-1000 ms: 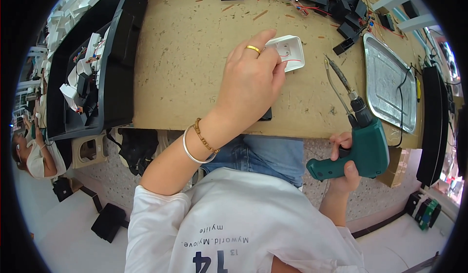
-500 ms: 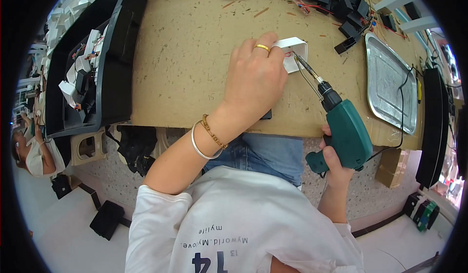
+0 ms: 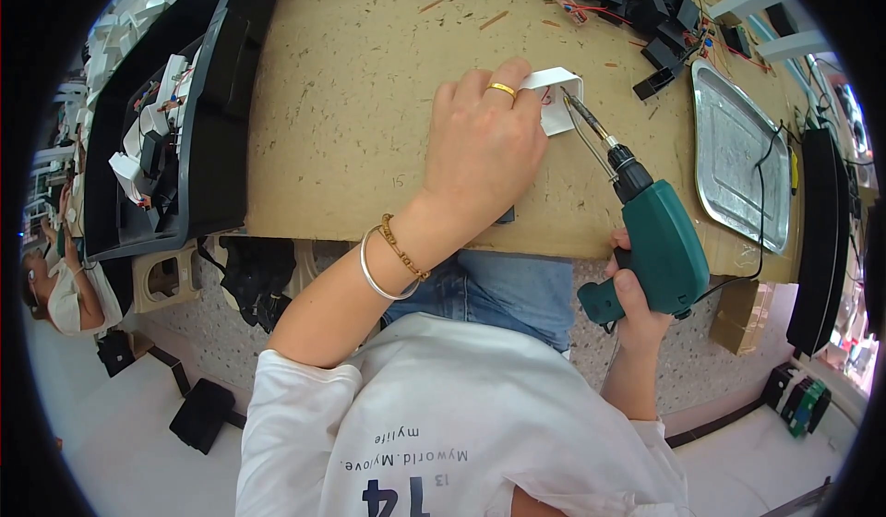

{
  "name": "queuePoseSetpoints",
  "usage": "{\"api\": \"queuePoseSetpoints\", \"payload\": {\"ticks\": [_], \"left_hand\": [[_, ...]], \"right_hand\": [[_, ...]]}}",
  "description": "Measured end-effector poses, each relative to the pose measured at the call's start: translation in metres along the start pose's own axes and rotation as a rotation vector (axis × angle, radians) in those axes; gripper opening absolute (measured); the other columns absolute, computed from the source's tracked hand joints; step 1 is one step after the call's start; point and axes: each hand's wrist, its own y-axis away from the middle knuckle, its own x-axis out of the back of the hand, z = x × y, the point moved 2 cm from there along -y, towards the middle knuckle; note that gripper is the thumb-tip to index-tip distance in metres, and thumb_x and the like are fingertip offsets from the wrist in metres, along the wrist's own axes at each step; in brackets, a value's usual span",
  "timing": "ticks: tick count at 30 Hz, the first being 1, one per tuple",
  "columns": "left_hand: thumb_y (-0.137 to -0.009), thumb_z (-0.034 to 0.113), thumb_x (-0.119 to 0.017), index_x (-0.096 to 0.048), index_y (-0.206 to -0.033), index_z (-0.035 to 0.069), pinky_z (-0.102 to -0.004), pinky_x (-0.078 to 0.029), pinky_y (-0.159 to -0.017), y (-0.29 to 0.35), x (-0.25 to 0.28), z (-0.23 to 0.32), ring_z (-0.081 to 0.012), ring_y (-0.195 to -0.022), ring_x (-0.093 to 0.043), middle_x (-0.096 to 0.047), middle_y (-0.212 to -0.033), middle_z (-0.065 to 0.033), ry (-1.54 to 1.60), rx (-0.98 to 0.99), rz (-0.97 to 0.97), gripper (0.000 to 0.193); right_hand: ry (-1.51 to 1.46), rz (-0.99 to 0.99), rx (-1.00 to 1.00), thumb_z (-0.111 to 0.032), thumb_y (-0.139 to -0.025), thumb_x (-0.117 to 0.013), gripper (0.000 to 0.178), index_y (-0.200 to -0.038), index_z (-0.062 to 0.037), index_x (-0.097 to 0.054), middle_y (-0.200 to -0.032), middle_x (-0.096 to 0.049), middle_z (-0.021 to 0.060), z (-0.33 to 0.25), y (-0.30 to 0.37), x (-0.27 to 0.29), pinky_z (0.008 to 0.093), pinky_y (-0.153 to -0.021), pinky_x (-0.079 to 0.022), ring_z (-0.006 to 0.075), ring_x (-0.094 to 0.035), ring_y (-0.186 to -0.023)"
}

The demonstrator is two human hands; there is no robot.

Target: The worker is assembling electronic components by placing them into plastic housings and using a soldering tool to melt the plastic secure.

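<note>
My left hand (image 3: 486, 138) is closed around a white plastic housing (image 3: 561, 124), an open shell with a bit of red wire inside. It rests near the middle of the cardboard-covered table (image 3: 360, 138), and my fingers hide its left part. In my right hand (image 3: 639, 306) is a green soldering gun (image 3: 663, 240) with a thin metal feed tube beside its hot tip. The tip points into the right side of the housing; whether it touches anything there I cannot tell. A small dark object (image 3: 506, 215) shows partly from under my left wrist.
A black bin (image 3: 217, 120) holding white and black parts stands at left. Black cases, circuit boards and red wires (image 3: 637, 5) pile up at the far right. A metal tray (image 3: 729, 148) lies at right, crossed by a black cable (image 3: 764, 194). Another person (image 3: 78, 286) sits far left.
The soldering gun has shifted slightly up and to the right, its tip now nearer the housing's upper right wall. My left hand and the housing have hardly moved.
</note>
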Motion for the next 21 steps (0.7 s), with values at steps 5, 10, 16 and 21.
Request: {"api": "queuePoseSetpoints", "payload": {"ticks": [5,10,16,21], "left_hand": [[-0.072,0.007,-0.063,-0.057,-0.067,0.002,-0.0379,-0.044,-0.068,-0.0007,0.0004,-0.0004,-0.0268,-0.078,-0.056,-0.060,-0.102,-0.0079,0.018,-0.002,0.008,0.009],[-0.072,0.006,-0.063,-0.057,-0.068,0.002,-0.0379,-0.044,-0.068,-0.0004,0.0011,-0.0019,-0.0270,-0.078,-0.056,-0.059,-0.102,-0.0081,0.030,0.000,0.003,0.009],[-0.072,0.006,-0.063,-0.057,-0.069,0.002,-0.0378,-0.044,-0.068,0.0001,-0.0002,-0.0016,-0.0270,-0.079,-0.056,-0.059,-0.102,-0.0081,0.051,-0.002,0.015,0.008],[-0.072,0.006,-0.063,-0.057,-0.070,0.001,-0.0379,-0.044,-0.068,0.0004,-0.0001,-0.0015,-0.0271,-0.079,-0.056,-0.059,-0.102,-0.0081,0.066,0.007,0.012,0.008]], "right_hand": [[0.010,0.004,-0.008,-0.022,-0.076,-0.069,0.045,-0.109,0.0046,-0.055,-0.101,-0.059,0.0155,-0.0006,-0.0012,-0.0004,0.0261,-0.065,-0.045,0.0150,-0.055,-0.072],[-0.013,-0.011,-0.014,-0.021,-0.076,-0.068,0.045,-0.110,0.0045,-0.055,-0.101,-0.059,0.0155,-0.0002,-0.0021,-0.0016,0.0261,-0.066,-0.045,0.0147,-0.055,-0.073],[0.004,-0.012,-0.035,-0.020,-0.076,-0.068,0.045,-0.112,0.0044,-0.054,-0.102,-0.059,0.0149,-0.0030,-0.0037,-0.0028,0.0265,-0.068,-0.047,0.0140,-0.056,-0.074],[-0.011,-0.012,-0.044,-0.020,-0.076,-0.069,0.045,-0.112,0.0043,-0.054,-0.102,-0.059,0.0147,-0.0024,-0.0038,-0.0033,0.0263,-0.068,-0.047,0.0137,-0.056,-0.073]]}}
